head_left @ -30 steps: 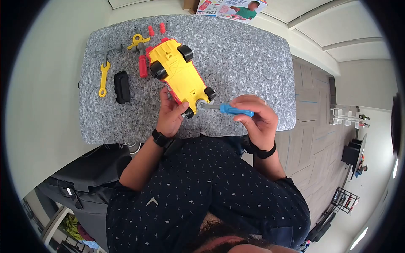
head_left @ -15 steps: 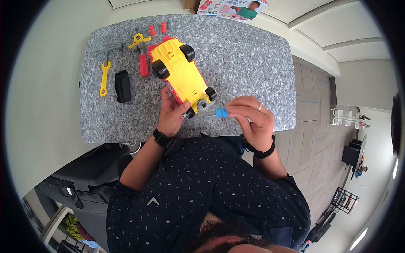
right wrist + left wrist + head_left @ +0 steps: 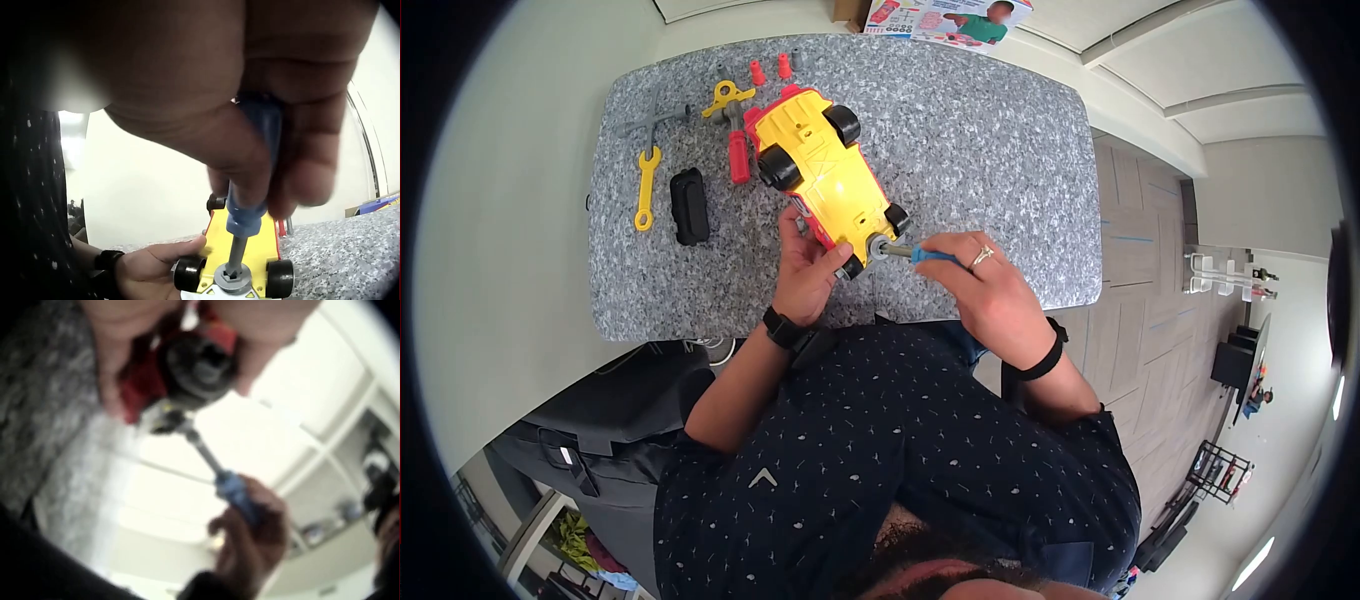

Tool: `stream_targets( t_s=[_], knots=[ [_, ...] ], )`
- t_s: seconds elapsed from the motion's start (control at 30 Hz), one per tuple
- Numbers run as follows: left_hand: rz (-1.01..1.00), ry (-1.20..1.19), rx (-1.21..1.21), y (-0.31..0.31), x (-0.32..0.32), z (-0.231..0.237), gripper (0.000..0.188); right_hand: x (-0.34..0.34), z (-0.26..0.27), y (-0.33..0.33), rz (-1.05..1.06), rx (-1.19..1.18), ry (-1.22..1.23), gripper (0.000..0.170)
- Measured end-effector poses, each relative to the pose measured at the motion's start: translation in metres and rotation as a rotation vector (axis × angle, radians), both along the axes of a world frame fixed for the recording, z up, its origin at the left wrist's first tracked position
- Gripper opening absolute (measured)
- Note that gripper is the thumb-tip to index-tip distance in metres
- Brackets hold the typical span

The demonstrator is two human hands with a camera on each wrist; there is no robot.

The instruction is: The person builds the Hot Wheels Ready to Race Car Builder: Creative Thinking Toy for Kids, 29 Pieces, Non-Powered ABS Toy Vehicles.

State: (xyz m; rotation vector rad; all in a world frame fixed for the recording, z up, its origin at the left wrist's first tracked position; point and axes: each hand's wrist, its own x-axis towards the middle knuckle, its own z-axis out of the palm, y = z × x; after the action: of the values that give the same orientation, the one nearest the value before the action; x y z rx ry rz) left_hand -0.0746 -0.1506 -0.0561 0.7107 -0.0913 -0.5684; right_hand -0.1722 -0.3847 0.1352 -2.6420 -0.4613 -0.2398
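My left hand (image 3: 805, 280) grips the toy car (image 3: 828, 180) by its near end, thumb on the yellow underside and fingers along the red side. The car is turned underside up, its black wheels showing. In my right hand (image 3: 1000, 305) is a blue-handled toy screwdriver (image 3: 245, 215), fingers and thumb wrapped round the handle. Its grey shaft meets the slotted head of a large grey screw (image 3: 232, 279) at the car's near end, between two wheels. In the left wrist view the screwdriver (image 3: 237, 497) points up at the car's end, blurred.
On the speckled table (image 3: 990, 150), left of the car, lie a yellow wrench (image 3: 646, 190), a grey cross-shaped tool (image 3: 653, 122), a black plastic part (image 3: 689, 207) and a red-handled tool (image 3: 739, 155). Small red pegs (image 3: 758, 72) stand behind. A picture box (image 3: 950, 22) is beyond the far edge.
The screwdriver tip came away from the screw half a second ago and is now back at it. My right hand has turned over, back of the hand now up. The left hand stays put.
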Motion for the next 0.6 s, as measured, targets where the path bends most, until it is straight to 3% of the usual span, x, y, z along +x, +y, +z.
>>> stream_targets(
  t_s=[0.1,0.3,0.37,0.43,0.6],
  knots=[
    [0.009,-0.033,-0.005,0.000,-0.001,-0.002,0.091,-0.007,-0.002,0.010,-0.345,-0.107,0.270,0.022],
    [0.032,-0.048,0.008,-0.001,-0.002,0.001,0.093,-0.013,-0.020,0.003,-0.299,0.021,0.143,0.041],
    [0.031,-0.065,0.026,0.000,-0.002,0.000,0.093,-0.013,-0.018,0.003,-0.392,-0.115,0.302,0.042],
    [0.032,-0.056,0.008,-0.001,-0.003,0.000,0.094,-0.013,-0.013,0.003,-0.424,-0.098,0.339,0.043],
    [0.032,-0.049,-0.006,0.000,-0.002,0.001,0.094,-0.022,-0.021,0.002,-0.387,0.191,0.247,0.044]
  ],
)
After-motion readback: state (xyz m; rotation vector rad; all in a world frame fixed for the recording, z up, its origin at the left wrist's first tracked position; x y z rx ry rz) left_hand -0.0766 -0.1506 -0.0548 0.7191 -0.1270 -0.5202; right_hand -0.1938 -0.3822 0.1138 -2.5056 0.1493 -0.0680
